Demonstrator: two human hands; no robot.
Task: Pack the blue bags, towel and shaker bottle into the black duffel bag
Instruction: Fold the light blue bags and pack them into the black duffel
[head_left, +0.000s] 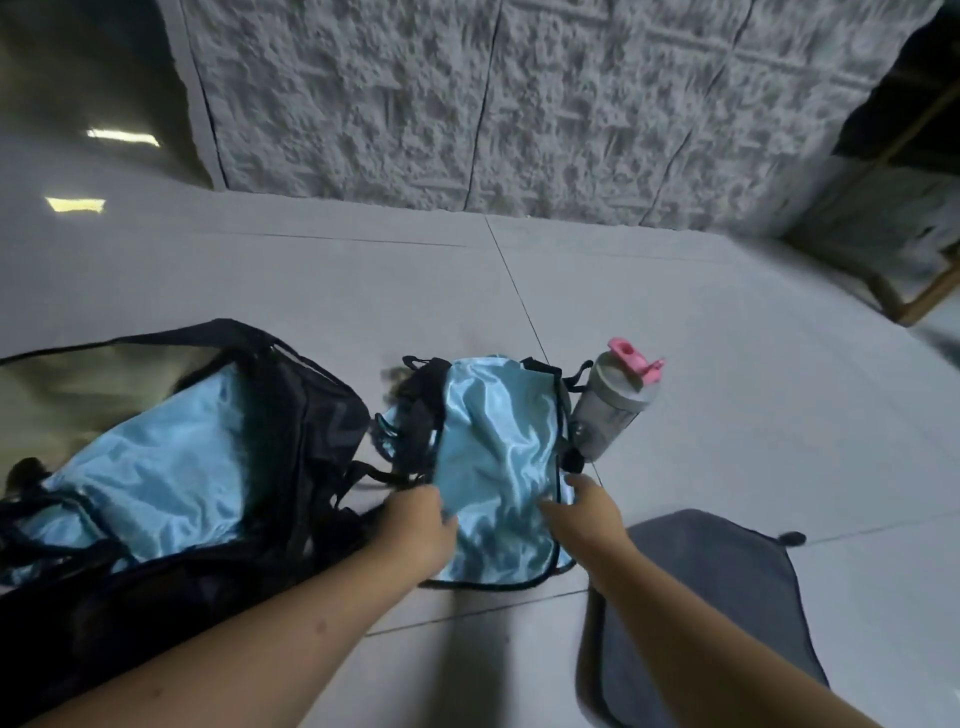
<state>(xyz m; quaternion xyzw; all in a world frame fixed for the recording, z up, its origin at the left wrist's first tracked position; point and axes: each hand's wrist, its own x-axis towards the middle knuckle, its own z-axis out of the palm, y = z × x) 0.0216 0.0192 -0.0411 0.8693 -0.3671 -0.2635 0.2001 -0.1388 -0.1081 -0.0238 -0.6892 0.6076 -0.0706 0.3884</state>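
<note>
Head view: my left hand (421, 525) and right hand (587, 512) each pinch the near edge of the blue bag (498, 457) on the floor (727, 364). At 9 o'clock from it lies the open black duffel bag (306, 415) with another blue bag (156, 467) inside; the shaker bottle (610, 405) is at 2 o'clock, the grey towel (727, 587) at 5 o'clock.

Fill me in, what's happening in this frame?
A person is packing a black duffel bag on a tiled floor. One shiny light-blue fabric bag already lies inside it. Both hands, left hand and right hand, are on a second light-blue bag beside the duffel. The grey shaker bottle with a pink lid and folded grey towel are still on the floor.
</note>
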